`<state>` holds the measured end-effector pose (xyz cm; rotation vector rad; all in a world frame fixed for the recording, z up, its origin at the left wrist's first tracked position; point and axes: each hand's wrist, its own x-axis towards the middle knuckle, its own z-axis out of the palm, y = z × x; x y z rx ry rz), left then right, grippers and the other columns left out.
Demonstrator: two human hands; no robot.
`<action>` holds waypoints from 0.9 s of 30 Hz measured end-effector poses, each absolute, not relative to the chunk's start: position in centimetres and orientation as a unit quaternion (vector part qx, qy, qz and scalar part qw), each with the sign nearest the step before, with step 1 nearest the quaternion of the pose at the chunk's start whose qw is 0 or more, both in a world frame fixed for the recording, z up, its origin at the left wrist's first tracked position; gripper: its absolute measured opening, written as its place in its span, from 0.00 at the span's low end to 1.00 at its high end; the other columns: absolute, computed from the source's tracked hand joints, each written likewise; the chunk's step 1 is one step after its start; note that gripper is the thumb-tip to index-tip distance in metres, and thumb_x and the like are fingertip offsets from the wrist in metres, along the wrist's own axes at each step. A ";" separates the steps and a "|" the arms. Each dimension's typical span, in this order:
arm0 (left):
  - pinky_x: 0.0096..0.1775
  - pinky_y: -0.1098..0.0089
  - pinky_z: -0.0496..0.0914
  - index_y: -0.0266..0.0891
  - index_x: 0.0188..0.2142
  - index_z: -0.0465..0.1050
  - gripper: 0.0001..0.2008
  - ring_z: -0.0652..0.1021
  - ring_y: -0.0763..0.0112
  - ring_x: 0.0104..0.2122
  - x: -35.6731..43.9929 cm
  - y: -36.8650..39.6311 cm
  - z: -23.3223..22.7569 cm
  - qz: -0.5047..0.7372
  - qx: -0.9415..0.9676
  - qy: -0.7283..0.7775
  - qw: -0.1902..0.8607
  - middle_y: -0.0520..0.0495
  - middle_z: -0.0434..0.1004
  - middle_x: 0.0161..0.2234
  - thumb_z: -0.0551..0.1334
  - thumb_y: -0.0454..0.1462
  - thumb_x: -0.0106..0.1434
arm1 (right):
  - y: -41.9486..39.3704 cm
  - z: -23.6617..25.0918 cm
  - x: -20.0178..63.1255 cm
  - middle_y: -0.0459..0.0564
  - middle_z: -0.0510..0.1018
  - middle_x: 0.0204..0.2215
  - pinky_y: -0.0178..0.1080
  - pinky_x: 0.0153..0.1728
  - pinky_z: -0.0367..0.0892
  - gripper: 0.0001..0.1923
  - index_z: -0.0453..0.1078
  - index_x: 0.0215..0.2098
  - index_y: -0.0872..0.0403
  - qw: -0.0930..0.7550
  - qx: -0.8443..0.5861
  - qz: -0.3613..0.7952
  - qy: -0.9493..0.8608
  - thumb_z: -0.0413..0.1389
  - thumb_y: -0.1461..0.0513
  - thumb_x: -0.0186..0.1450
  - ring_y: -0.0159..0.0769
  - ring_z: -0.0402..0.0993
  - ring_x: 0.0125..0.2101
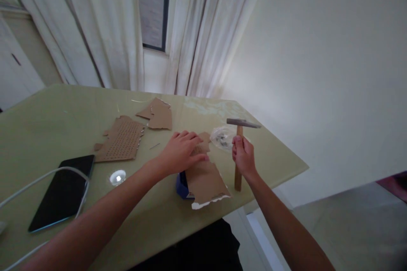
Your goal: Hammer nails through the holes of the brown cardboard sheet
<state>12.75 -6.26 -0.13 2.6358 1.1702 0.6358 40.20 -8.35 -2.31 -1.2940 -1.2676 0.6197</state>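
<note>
My right hand [244, 156] is closed round the wooden handle of a hammer [238, 182], held upright with its metal head at the top. Across a torn piece of brown cardboard [208, 182] lies my left hand [182, 152], thumb and fingers apart, pressing on its far part. Small holes show in the cardboard beside the fingers. Underneath it is a dark blue object [182, 188], mostly hidden, so I cannot tell its kind. Just left of the hammer sits a clear plastic bag [222, 136] with small dark things inside.
A cardboard piece full of holes [122, 139] and a plainer torn piece [160, 114] lie farther left on the table [79, 114]. A thin nail-like metal piece [154, 146] lies between. A black tablet [63, 194] with a white cable [54, 171] is at left.
</note>
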 end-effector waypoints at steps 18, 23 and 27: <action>0.41 0.62 0.73 0.40 0.33 0.80 0.07 0.86 0.51 0.39 1.8 1.5 -5.2 -0.056 0.797 0.583 0.149 0.36 0.88 0.38 0.62 0.33 0.64 | 3.4 -3.4 37.3 0.34 0.57 0.20 0.31 0.16 0.46 0.33 0.64 0.32 0.48 0.668 -0.397 0.309 -0.548 0.62 0.30 0.66 0.25 0.48 0.17; 0.47 0.56 0.76 0.38 0.51 0.79 0.17 0.85 0.50 0.43 2.4 0.8 -2.4 0.042 0.799 0.585 0.133 0.34 0.88 0.45 0.54 0.38 0.72 | 3.4 -3.6 36.8 0.34 0.56 0.20 0.32 0.17 0.46 0.31 0.66 0.34 0.48 0.630 -0.378 0.352 -0.580 0.60 0.32 0.69 0.26 0.47 0.18; 0.50 0.60 0.79 0.42 0.61 0.79 0.24 0.86 0.56 0.43 5.8 -1.4 0.2 0.307 0.776 0.509 0.211 0.43 0.89 0.43 0.59 0.49 0.73 | 2.3 -3.8 36.8 0.35 0.56 0.20 0.32 0.18 0.46 0.30 0.66 0.35 0.48 0.608 -0.368 0.360 -0.605 0.60 0.33 0.71 0.26 0.48 0.19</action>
